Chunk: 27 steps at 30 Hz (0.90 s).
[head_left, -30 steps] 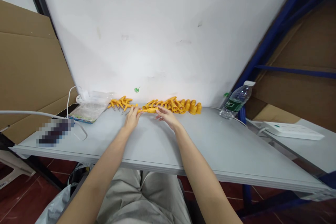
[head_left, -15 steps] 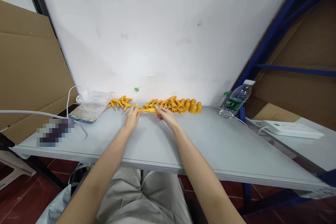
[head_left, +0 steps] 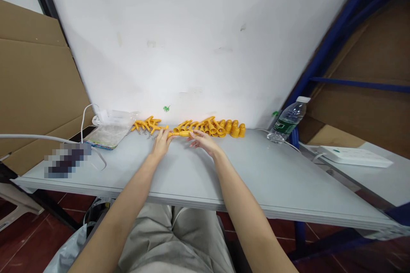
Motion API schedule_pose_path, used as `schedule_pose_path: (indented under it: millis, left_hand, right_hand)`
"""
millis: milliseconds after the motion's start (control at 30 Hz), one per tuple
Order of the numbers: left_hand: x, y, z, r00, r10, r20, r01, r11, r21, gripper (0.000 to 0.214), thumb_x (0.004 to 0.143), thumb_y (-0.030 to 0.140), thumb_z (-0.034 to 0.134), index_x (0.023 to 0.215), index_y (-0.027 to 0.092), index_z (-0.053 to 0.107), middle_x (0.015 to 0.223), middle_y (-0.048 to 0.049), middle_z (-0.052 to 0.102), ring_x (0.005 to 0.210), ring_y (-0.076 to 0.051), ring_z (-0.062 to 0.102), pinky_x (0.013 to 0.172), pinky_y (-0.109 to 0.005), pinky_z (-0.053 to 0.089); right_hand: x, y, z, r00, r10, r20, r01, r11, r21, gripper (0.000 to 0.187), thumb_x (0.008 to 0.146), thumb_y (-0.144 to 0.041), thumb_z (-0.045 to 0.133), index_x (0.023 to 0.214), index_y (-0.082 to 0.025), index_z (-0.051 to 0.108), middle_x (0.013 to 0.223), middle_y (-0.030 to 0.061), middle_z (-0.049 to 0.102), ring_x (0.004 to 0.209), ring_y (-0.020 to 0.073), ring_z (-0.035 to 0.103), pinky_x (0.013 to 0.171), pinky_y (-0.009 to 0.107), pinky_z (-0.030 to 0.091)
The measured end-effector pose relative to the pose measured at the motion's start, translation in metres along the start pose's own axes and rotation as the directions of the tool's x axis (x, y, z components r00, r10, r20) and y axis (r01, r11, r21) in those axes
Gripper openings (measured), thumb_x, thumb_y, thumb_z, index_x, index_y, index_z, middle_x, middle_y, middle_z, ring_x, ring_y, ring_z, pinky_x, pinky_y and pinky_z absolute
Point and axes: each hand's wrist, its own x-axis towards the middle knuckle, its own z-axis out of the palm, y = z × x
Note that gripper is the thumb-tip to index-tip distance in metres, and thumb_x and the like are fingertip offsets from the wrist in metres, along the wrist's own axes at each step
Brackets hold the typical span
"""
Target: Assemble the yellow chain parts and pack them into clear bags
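A yellow plastic corkscrew (head_left: 183, 133) lies level between my two hands, just above the grey tabletop. My left hand (head_left: 161, 142) is closed on its handle end. At the other end, the thumb and fingertips of my right hand (head_left: 205, 141) touch the wider body, the remaining fingers loosely spread. Beyond my left hand are loose yellow handles with metal spirals (head_left: 147, 124). Behind the held piece lies a row of similar yellow corkscrews (head_left: 211, 126), bell mouths toward me. Several yellow bell-shaped bodies (head_left: 235, 129) stand at the right of that row.
A plastic water bottle (head_left: 288, 120) leans at the table's right end, near a white power strip (head_left: 355, 156). To the left are a clear plastic bag (head_left: 110, 134), a white cable (head_left: 38, 137) and a cardboard box (head_left: 35, 81). A white panel (head_left: 198, 51) rises behind the table.
The fingers of my right hand have loosened and spread somewhat at the corkscrew's wide end. My left hand keeps its grip in nearly the same place.
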Motion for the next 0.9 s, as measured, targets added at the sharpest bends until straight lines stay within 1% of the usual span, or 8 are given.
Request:
schedule_pose_path:
  millis: [67, 200, 433, 533, 667, 767, 833, 900]
  left_hand:
    - [0.0, 0.0, 0.0, 1.0, 0.007, -0.002, -0.007, 1.0, -0.004, 0.019, 0.091, 0.03, 0.056, 0.106, 0.021, 0.061, 0.105, -0.0076, 0.059, 0.097, -0.02, 0.06, 0.085, -0.032, 0.049]
    - [-0.001, 0.001, 0.0, 1.0, 0.031, 0.001, -0.031, 0.999, -0.008, 0.019, 0.09, 0.029, 0.056, 0.107, 0.02, 0.061, 0.104, -0.0071, 0.059, 0.095, -0.02, 0.061, 0.084, -0.031, 0.049]
    - [-0.002, 0.002, 0.0, 0.999, 0.049, 0.012, -0.049, 0.999, 0.002, 0.021, 0.092, 0.033, 0.054, 0.109, 0.022, 0.06, 0.105, -0.0064, 0.059, 0.09, -0.018, 0.061, 0.08, -0.03, 0.05]
    - [-0.002, 0.001, 0.001, 0.999, 0.041, 0.02, -0.041, 0.999, -0.001, 0.023, 0.092, 0.035, 0.053, 0.109, 0.022, 0.06, 0.106, -0.007, 0.058, 0.091, -0.019, 0.061, 0.081, -0.03, 0.05]
    - [-0.003, 0.0, 0.005, 0.999, 0.017, 0.036, -0.017, 1.0, -0.005, 0.029, 0.093, 0.039, 0.049, 0.114, 0.021, 0.059, 0.109, -0.009, 0.058, 0.097, -0.021, 0.061, 0.083, -0.033, 0.051]
    - [-0.004, 0.0, 0.008, 0.999, -0.001, 0.048, 0.001, 1.0, 0.006, 0.036, 0.094, 0.041, 0.045, 0.12, 0.02, 0.057, 0.117, -0.0122, 0.056, 0.106, -0.024, 0.059, 0.09, -0.038, 0.049]
    - [-0.005, 0.001, 0.01, 0.999, -0.013, 0.044, 0.012, 1.0, 0.017, 0.04, 0.095, 0.043, 0.043, 0.127, 0.021, 0.054, 0.127, -0.0147, 0.052, 0.119, -0.027, 0.053, 0.097, -0.043, 0.045]
    - [-0.006, 0.002, 0.011, 0.999, -0.034, 0.034, 0.033, 0.999, 0.019, 0.044, 0.095, 0.044, 0.042, 0.133, 0.023, 0.049, 0.139, -0.0157, 0.045, 0.129, -0.029, 0.045, 0.102, -0.048, 0.041]
  right_hand:
    - [0.001, 0.001, 0.001, 1.0, -0.02, -0.013, 0.02, 1.0, -0.005, 0.027, 0.081, -0.043, 0.07, 0.09, -0.018, 0.062, 0.076, 0.0022, 0.071, 0.052, 0.0098, 0.06, 0.05, 0.021, 0.044]
    - [0.006, 0.005, 0.004, 0.999, -0.007, -0.042, 0.008, 1.0, 0.012, 0.036, 0.081, -0.052, 0.067, 0.076, -0.018, 0.057, 0.066, 0.0016, 0.067, 0.046, 0.0093, 0.056, 0.047, 0.021, 0.042]
    - [0.008, 0.006, 0.009, 0.996, 0.054, -0.069, -0.049, 0.997, 0.064, 0.04, 0.082, -0.057, 0.063, 0.079, -0.018, 0.056, 0.055, -0.0013, 0.059, 0.042, 0.0102, 0.053, 0.045, 0.022, 0.042]
    - [0.008, 0.006, 0.013, 0.993, 0.098, -0.063, -0.09, 0.988, 0.127, 0.038, 0.085, -0.056, 0.059, 0.081, -0.018, 0.056, 0.054, -0.0027, 0.056, 0.039, 0.0096, 0.05, 0.043, 0.022, 0.042]
    - [0.009, 0.006, 0.017, 0.982, 0.186, 0.009, -0.181, 0.943, 0.28, 0.035, 0.09, -0.054, 0.052, 0.084, -0.019, 0.055, 0.055, -0.0032, 0.057, 0.038, 0.0096, 0.05, 0.042, 0.021, 0.041]
    - [0.01, 0.006, 0.021, 0.972, 0.226, 0.07, -0.235, 0.889, 0.393, 0.033, 0.091, -0.051, 0.052, 0.083, -0.019, 0.054, 0.063, 0.0001, 0.063, 0.043, 0.0097, 0.053, 0.047, 0.022, 0.046]
    - [0.011, 0.007, 0.023, 0.972, 0.229, 0.056, -0.23, 0.875, 0.427, 0.031, 0.09, -0.05, 0.053, 0.081, -0.019, 0.053, 0.068, 0.0028, 0.066, 0.046, 0.0107, 0.056, 0.051, 0.023, 0.049]
    - [0.014, 0.01, 0.024, 0.98, 0.201, 0.003, -0.184, 0.889, 0.419, 0.029, 0.088, -0.048, 0.054, 0.08, -0.021, 0.052, 0.072, 0.0046, 0.068, 0.052, 0.0131, 0.061, 0.054, 0.025, 0.051]
